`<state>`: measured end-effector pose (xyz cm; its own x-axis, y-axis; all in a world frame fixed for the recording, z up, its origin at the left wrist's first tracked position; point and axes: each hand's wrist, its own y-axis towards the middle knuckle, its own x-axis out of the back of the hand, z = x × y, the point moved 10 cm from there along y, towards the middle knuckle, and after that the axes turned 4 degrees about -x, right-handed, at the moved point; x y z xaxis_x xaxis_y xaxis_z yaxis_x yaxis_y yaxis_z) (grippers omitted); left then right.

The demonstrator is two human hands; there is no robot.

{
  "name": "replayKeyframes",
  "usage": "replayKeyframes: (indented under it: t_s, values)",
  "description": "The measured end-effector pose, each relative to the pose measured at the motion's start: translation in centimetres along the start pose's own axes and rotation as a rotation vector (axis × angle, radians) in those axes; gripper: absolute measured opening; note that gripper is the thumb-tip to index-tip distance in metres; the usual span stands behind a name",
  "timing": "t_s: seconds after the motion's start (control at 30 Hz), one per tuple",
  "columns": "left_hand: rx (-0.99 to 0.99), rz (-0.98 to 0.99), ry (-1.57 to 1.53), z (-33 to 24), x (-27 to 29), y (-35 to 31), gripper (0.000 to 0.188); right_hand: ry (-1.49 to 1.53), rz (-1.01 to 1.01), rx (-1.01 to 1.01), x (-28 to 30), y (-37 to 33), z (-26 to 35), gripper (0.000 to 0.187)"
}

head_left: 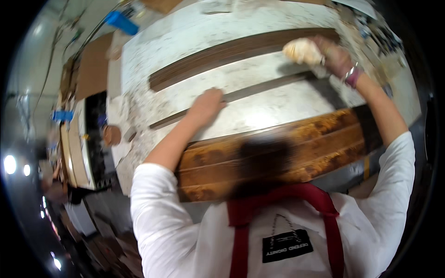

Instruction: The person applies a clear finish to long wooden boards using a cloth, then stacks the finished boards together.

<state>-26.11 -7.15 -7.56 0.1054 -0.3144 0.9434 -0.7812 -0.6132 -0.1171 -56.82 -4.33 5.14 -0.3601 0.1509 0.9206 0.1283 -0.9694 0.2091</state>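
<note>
My left hand (208,106) has its fingers curled over a narrow dark wooden strip (264,89) lying flat on the white, smudged tabletop (252,113). In my right hand (334,58) is a bunched cream-coloured rag (302,50), held near the strip's right end; motion blurs the hand a little. Beyond the strip lies a wider dark brown board (232,54), roughly parallel to it. Closest to my body, a broad glossy board with mottled brown and amber stain (320,143) runs along the near side, and a dark blurred shape covers its middle.
A blue container (121,23) is at the far left, near a brown cardboard sheet (95,66). By the table's left edge stands a small round brown container (111,135). Assorted small items (378,34) crowd the far right.
</note>
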Motion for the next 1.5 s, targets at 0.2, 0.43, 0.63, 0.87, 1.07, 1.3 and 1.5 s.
replayKeyframes:
  t_s: [0.2,0.43,0.63,0.87,1.07,1.3,1.5]
  values:
    - [-0.177,-0.097,-0.045,-4.9,-0.4,3.1,0.035,-0.001,0.3,0.515,-10.0,-0.5,13.9,0.046]
    - [-0.077,-0.102,-0.176,-4.2,0.0,5.9,0.027,0.232,0.046,0.221,-0.6,1.2,6.8,0.047]
    - [0.046,-0.141,-0.293,-4.2,8.2,1.8,0.032,0.323,-0.343,0.035,15.3,-3.0,0.9,0.046]
    - [0.078,0.091,-0.525,-15.3,10.7,-7.8,0.029,-0.024,-0.643,-0.099,22.4,-16.1,-1.8,0.061]
    - [0.004,0.252,-0.438,-19.6,7.5,-9.1,0.034,0.585,-0.526,-0.432,11.5,-20.9,-4.3,0.058]
    - [-0.246,0.024,0.092,-20.0,10.9,-6.3,0.078,0.757,-0.474,-0.427,7.3,-22.0,-6.5,0.068]
    - [-0.058,-0.256,0.306,-5.3,7.4,6.7,0.079,1.136,-0.86,-0.476,12.7,-21.5,-10.0,0.05]
